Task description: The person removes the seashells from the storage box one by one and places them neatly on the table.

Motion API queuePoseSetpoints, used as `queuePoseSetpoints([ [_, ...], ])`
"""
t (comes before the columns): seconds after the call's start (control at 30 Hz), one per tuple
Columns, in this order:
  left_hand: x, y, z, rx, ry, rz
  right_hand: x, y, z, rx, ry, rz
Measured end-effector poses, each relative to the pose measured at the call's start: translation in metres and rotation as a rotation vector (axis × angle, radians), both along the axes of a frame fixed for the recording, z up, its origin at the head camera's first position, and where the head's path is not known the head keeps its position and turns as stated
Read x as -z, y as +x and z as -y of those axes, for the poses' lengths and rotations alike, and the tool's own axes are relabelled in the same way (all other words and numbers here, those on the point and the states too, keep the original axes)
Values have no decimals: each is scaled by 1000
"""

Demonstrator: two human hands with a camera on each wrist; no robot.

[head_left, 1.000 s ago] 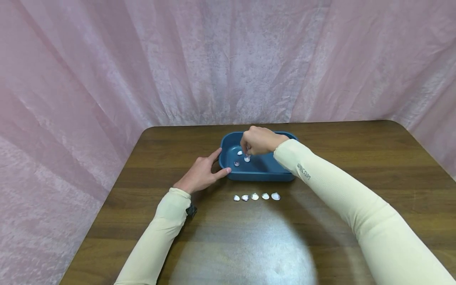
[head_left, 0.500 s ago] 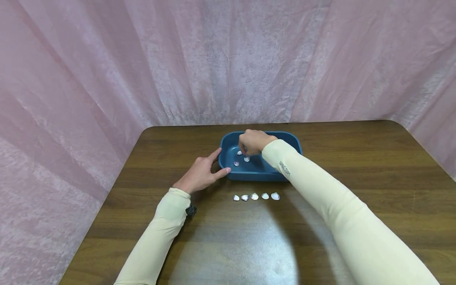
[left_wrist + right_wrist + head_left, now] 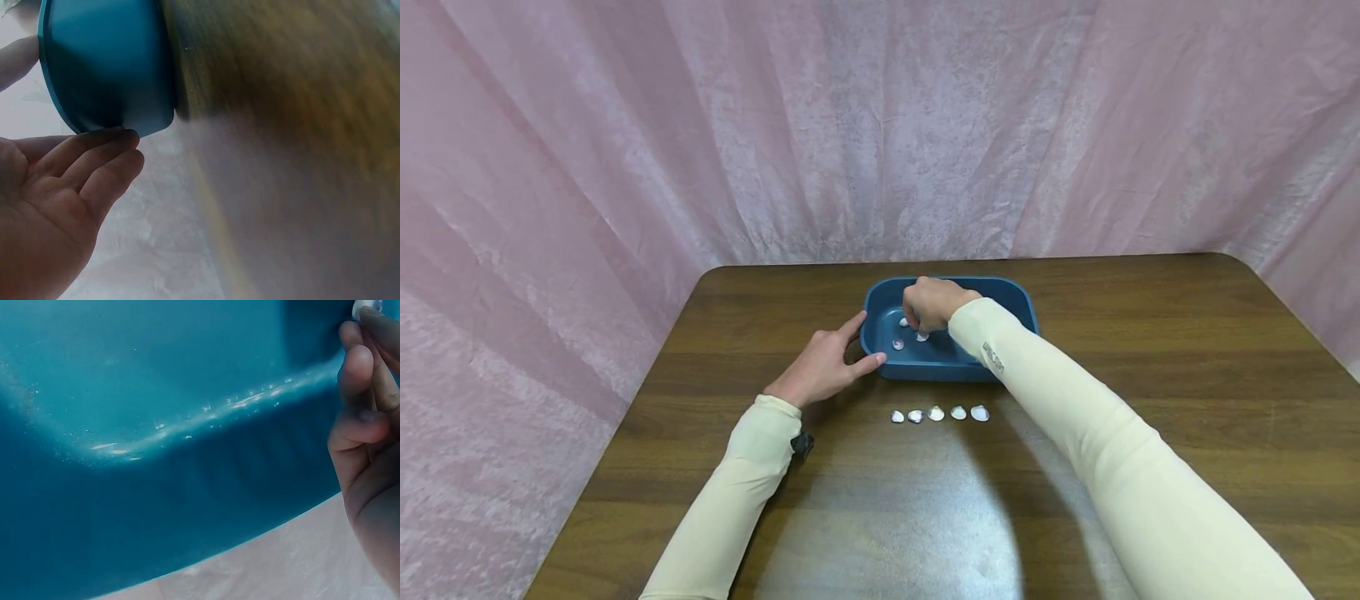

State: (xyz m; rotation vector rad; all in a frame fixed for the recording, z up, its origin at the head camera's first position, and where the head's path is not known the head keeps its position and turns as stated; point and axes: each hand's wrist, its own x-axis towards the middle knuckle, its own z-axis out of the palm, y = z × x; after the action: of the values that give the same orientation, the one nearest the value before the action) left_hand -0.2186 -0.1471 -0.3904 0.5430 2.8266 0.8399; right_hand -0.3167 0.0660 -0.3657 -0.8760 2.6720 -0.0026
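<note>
A blue plastic basin [image 3: 951,372] stands near the back of the wooden table. My left hand [image 3: 820,367] rests against its left end, index finger and thumb extended at the wall; in the left wrist view, the fingers [image 3: 103,165] lie nearly straight along the basin's outside. My right hand [image 3: 934,302] reaches down inside with curled fingers. Its fingertips pinch a small white seashell [image 3: 367,309], cut off by the frame edge in the right wrist view. A purplish shell [image 3: 898,344] and a partly covered white shell [image 3: 904,322] lie on the basin floor.
Several whitish seashells form a row on the table in front of the basin, among them a larger one [image 3: 980,413] at the right end. A pink curtain [image 3: 880,133] hangs behind the table [image 3: 1150,350]. The right forearm crosses over the basin's right part.
My right hand has shifted left and slightly down inside the basin. The white shell at its fingertips has tilted and moved slightly. My left hand keeps its place.
</note>
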Motion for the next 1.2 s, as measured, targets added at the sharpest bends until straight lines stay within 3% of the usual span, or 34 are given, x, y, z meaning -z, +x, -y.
queuePoseSetpoints([
  [0.7,-1,0,-2,6,-20,9,4,3,-1,-25,11,-38],
  [0.93,-1,0,-3,-4,-32,2,-6,2,-3,2,-18,-21],
  [1.2,-2,1,-2,-10,-42,1,-17,3,-4,-62,-31,-85],
])
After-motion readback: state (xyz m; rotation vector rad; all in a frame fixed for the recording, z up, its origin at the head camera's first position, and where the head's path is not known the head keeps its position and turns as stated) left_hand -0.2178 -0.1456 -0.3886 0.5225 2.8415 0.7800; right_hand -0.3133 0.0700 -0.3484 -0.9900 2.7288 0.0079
